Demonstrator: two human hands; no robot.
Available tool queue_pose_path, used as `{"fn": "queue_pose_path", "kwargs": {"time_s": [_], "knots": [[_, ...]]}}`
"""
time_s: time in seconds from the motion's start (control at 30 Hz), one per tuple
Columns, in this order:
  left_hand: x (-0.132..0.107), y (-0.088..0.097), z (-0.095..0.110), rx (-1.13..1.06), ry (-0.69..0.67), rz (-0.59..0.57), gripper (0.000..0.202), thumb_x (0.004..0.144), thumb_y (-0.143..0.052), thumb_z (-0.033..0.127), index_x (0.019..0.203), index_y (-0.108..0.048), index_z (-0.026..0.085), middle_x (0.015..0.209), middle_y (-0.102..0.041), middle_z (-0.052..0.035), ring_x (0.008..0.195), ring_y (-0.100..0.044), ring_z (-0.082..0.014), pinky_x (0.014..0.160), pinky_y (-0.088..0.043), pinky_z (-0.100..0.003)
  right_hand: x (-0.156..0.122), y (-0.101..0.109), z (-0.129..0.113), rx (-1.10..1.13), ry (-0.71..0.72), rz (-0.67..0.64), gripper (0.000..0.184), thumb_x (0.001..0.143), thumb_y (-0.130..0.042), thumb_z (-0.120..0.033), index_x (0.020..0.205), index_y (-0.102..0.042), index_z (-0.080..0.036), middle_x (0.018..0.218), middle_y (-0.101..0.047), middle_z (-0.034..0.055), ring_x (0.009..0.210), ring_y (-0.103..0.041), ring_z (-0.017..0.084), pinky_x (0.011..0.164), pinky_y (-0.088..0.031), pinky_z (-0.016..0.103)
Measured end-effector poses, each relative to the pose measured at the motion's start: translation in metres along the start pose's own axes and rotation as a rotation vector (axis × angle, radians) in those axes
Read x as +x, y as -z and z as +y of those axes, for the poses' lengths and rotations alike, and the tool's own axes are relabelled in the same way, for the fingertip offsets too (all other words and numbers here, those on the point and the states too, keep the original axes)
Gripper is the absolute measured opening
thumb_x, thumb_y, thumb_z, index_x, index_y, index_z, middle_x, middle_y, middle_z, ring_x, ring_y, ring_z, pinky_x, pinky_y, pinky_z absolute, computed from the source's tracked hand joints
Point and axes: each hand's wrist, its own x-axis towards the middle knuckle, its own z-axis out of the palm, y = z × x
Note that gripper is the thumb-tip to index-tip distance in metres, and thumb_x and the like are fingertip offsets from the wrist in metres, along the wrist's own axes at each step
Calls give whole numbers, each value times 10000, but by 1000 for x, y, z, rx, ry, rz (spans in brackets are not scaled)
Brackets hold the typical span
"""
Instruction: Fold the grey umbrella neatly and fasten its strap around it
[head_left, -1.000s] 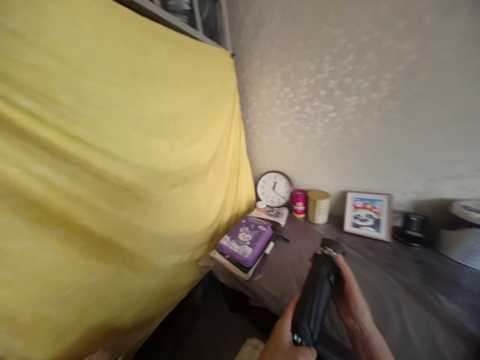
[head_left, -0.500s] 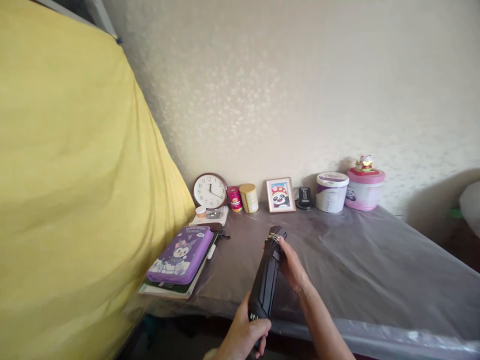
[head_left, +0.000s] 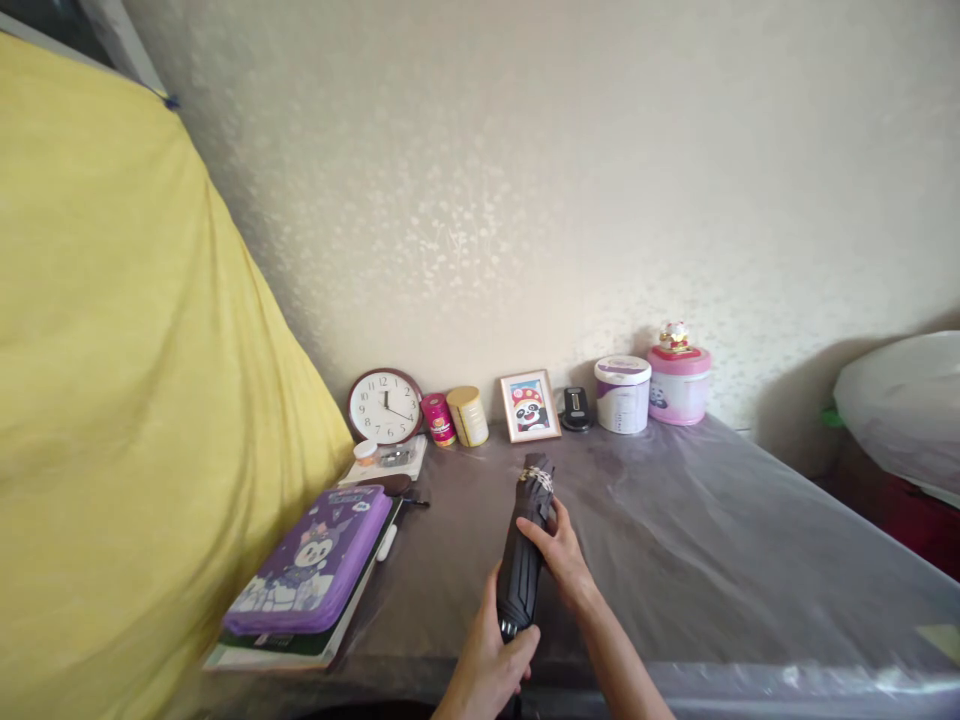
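A folded black umbrella (head_left: 517, 578) is held over the front part of the table, its tip end pointing away from me toward the wall. My left hand (head_left: 491, 655) is closed round the handle end at the bottom. Higher up, my right hand (head_left: 559, 555) wraps the folded cloth from the right side, thumb across the top. Light metal rib ends show near the far end of the umbrella. My right hand's fingers are partly hidden behind it.
A purple zip case (head_left: 315, 560) lies on books at the left, beside a yellow curtain (head_left: 150, 350). Along the wall stand a clock (head_left: 385, 406), cans, a picture frame (head_left: 529, 405) and two tubs (head_left: 622, 395). The table (head_left: 675, 560) has a plastic cover.
My right hand has slid down the umbrella from near its far end to the middle, with its thumb now over the top. The view has shifted to the right.
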Motion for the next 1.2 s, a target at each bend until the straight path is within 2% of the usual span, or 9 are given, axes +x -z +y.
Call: {"fn": "queue_pose_path", "kwargs": {"time_s": [0.07,0.1,0.17,0.33,0.43,0.63,0.87,1.0,1.2], "knots": [[6,5,2,128,-153,80,897,688,-568,263,1433,-94,104,1235,-520,-173,1067,-560,-241,891,-423,-334,5,6,1,0,41,52,820,600,-749,-400,1286,-352,-189,1031,-648,71,898,-636,243,740,-525,350],[10,6,4,187,-198,127,932,690,-579,270,1444,-53,117,1330,-437,-177,1189,-471,-255,965,-369,-346,8,9,2,-4,59,74,821,598,-750,-395,1286,-353,-188,1039,-646,75,913,-633,249,750,-524,359],[17,6,8,285,-273,152,933,704,-576,265,1454,-32,152,1401,-357,-161,1256,-400,-255,1008,-328,-351,12,12,2,-19,96,104,829,597,-749,-388,1293,-349,-178,1066,-640,88,946,-624,259,776,-520,370],[36,-14,9,403,-314,124,877,694,-576,195,1452,-137,220,1392,-388,-130,1165,-501,-269,935,-407,-350,16,8,3,-120,168,147,843,605,-737,-378,1314,-330,-175,1101,-632,96,991,-613,260,866,-486,383],[48,-20,0,380,-292,136,808,742,-515,176,1454,-133,200,1365,-444,-134,1125,-540,-263,897,-434,-342,18,3,9,-164,201,149,839,624,-723,-381,1328,-315,-177,1116,-630,98,1004,-610,255,898,-467,391],[58,-15,-16,296,-321,193,775,739,-479,128,1448,-167,165,1364,-471,-126,1143,-539,-238,909,-426,-311,20,-6,18,-189,226,87,768,695,-669,-413,1342,-314,-199,1177,-611,103,1029,-606,238,888,-472,363],[52,-6,-16,230,-352,237,764,739,-479,131,1442,-178,142,1401,-428,-127,1201,-494,-223,946,-408,-302,10,-16,8,-548,326,120,665,759,-582,-481,1316,-357,-196,1048,-665,103,863,-657,244,761,-501,368],[49,-1,-14,246,-313,245,754,741,-481,139,1438,-193,120,1387,-442,-144,1193,-501,-238,952,-400,-310,6,-20,5,-644,367,184,552,754,-577,-505,1188,-421,-202,1040,-650,105,796,-661,234,683,-511,346],[46,3,-15,297,-288,250,772,736,-471,122,1448,-176,161,1360,-476,-133,1153,-533,-238,939,-398,-297,3,-21,3,-708,365,196,324,769,-544,-528,852,-459,-227,767,-653,52,643,-652,219,591,-492,316]]}}
